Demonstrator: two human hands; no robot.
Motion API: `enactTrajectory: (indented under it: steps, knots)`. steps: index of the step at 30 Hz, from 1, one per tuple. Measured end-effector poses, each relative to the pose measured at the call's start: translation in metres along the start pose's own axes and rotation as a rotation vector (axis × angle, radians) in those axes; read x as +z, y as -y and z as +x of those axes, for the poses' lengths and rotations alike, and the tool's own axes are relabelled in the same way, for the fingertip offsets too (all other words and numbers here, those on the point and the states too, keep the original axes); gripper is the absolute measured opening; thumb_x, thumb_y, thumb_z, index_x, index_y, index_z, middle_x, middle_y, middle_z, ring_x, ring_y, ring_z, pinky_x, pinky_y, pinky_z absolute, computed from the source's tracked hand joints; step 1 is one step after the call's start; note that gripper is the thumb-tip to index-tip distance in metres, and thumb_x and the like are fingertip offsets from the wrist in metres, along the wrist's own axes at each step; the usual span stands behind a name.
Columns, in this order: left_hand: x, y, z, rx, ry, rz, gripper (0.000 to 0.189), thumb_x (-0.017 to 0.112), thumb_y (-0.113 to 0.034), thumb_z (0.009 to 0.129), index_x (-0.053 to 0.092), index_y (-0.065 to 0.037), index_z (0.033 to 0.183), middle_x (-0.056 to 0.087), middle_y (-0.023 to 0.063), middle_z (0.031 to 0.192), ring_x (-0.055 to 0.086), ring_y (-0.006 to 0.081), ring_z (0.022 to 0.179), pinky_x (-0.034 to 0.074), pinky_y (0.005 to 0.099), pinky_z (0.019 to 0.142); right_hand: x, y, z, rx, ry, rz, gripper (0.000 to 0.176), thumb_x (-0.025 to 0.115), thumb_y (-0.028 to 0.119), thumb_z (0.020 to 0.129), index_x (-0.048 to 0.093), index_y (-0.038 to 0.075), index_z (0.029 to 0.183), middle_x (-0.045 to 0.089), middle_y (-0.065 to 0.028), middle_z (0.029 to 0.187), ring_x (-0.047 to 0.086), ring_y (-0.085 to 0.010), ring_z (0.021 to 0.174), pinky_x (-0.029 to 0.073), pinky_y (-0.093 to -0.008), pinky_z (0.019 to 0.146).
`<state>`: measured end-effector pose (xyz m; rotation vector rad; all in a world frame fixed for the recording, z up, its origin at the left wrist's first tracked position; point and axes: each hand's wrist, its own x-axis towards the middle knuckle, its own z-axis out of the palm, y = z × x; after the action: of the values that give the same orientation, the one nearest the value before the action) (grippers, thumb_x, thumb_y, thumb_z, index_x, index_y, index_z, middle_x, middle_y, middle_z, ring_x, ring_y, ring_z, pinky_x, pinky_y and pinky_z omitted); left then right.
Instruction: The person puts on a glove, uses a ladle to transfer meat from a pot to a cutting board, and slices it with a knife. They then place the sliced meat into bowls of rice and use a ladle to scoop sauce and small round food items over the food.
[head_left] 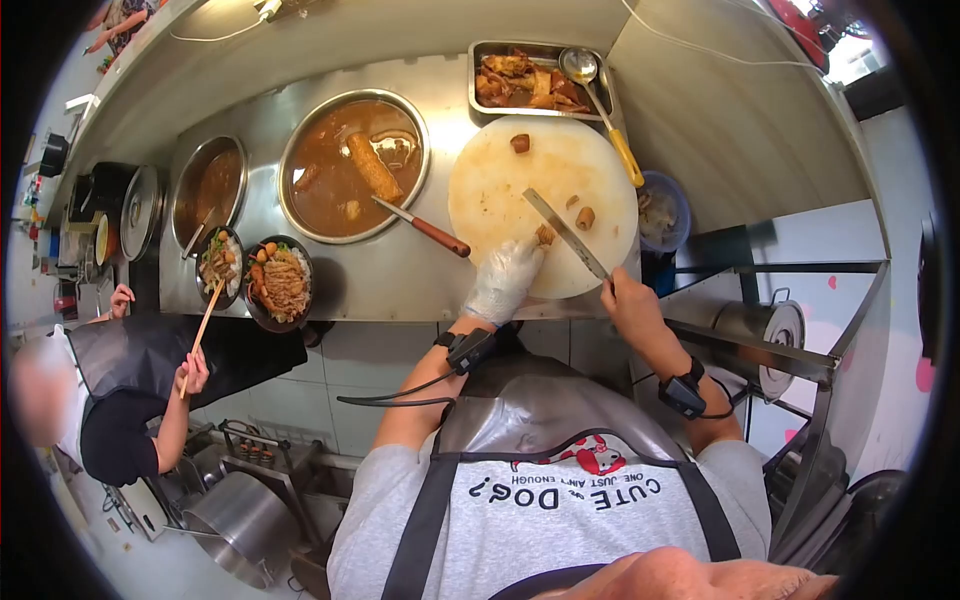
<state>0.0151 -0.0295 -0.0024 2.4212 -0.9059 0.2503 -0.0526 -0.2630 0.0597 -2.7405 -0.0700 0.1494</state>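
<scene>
My right hand (636, 307) grips the handle of a long-bladed knife (565, 234), whose blade reaches over the round white cutting board (480, 175). On the board's near edge my left hand (503, 281), in a clear plastic glove, has its fingers bent around a small brown piece of food (545, 235) just left of the blade. To the right of the knife lies a brown chunk (585, 217) with a smaller bit beside it. Another dark brown chunk (520, 143) rests near the board's far side.
Left of the board, a red-handled utensil (425, 230) leans on a round pot of brown broth (355, 222). Behind sits a metal tray of braised food (520, 85) with a yellow-handled ladle (622, 145). At left, a co-worker's hand (192, 371) holds chopsticks over bowls of food (279, 285).
</scene>
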Motion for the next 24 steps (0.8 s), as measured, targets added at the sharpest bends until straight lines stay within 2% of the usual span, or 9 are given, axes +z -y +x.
enactTrajectory:
  steps: [2,6,9,11,14,21,24]
  knots:
    - [-0.008,-0.006,0.002,-0.051,0.056,0.054,0.025,0.062,-0.006,0.081,0.066,-0.007,0.106,0.062,0.0108,0.106,0.061,0.0305,0.088,0.053,0.0401,0.076,0.008,-0.004,-0.002,0.011,0.077,-0.048,0.021,0.060,0.020,0.093,0.052,0.001,0.089,0.063,-0.0246,0.068,0.064,-0.0452,0.066,0.052,-0.0532,0.061]
    - [-0.006,-0.004,-0.005,-0.034,0.015,0.031,0.030,0.066,-0.008,0.079,0.065,-0.007,0.108,0.062,0.0102,0.107,0.061,0.0299,0.089,0.053,0.0404,0.076,0.014,-0.010,-0.004,-0.004,0.066,-0.096,0.021,0.060,0.020,0.093,0.051,0.001,0.088,0.064,-0.0243,0.068,0.065,-0.0446,0.066,0.052,-0.0527,0.061]
    - [-0.005,0.003,-0.001,-0.014,0.027,-0.042,0.038,0.073,-0.013,0.073,0.064,-0.008,0.110,0.062,0.0110,0.107,0.061,0.0308,0.091,0.053,0.0407,0.076,0.005,-0.006,0.001,-0.010,0.079,-0.055,0.021,0.060,0.020,0.093,0.051,0.001,0.089,0.064,-0.0242,0.068,0.065,-0.0444,0.066,0.052,-0.0530,0.060]
    - [-0.005,0.000,-0.005,-0.031,0.001,-0.027,0.049,0.080,-0.019,0.066,0.064,-0.008,0.111,0.062,0.0116,0.108,0.060,0.0322,0.092,0.052,0.0417,0.077,0.004,-0.002,-0.004,-0.042,-0.015,0.003,0.021,0.060,0.020,0.093,0.051,0.001,0.090,0.064,-0.0246,0.069,0.065,-0.0446,0.066,0.052,-0.0541,0.060]
    - [-0.006,0.000,-0.005,-0.041,0.044,-0.092,0.053,0.084,-0.022,0.063,0.064,-0.007,0.109,0.062,0.0128,0.110,0.060,0.0338,0.093,0.052,0.0425,0.078,0.025,-0.014,-0.001,-0.031,0.065,-0.051,0.021,0.061,0.019,0.093,0.051,0.001,0.088,0.062,-0.0251,0.067,0.064,-0.0438,0.065,0.051,-0.0516,0.057]
    - [-0.010,0.001,-0.002,-0.014,0.016,-0.068,0.053,0.085,-0.021,0.061,0.063,-0.006,0.107,0.062,0.0130,0.109,0.061,0.0338,0.092,0.052,0.0439,0.078,0.001,0.001,0.003,-0.025,0.078,-0.020,0.022,0.059,0.020,0.094,0.050,0.000,0.088,0.064,-0.0249,0.068,0.065,-0.0446,0.065,0.051,-0.0536,0.059]
    - [-0.015,-0.005,-0.007,-0.071,0.123,-0.089,0.055,0.085,-0.019,0.060,0.063,-0.006,0.109,0.062,0.0130,0.110,0.061,0.0344,0.094,0.052,0.0439,0.079,0.006,0.003,-0.002,-0.050,-0.013,0.046,0.022,0.058,0.019,0.094,0.051,0.000,0.088,0.063,-0.0256,0.068,0.064,-0.0451,0.066,0.050,-0.0547,0.060]
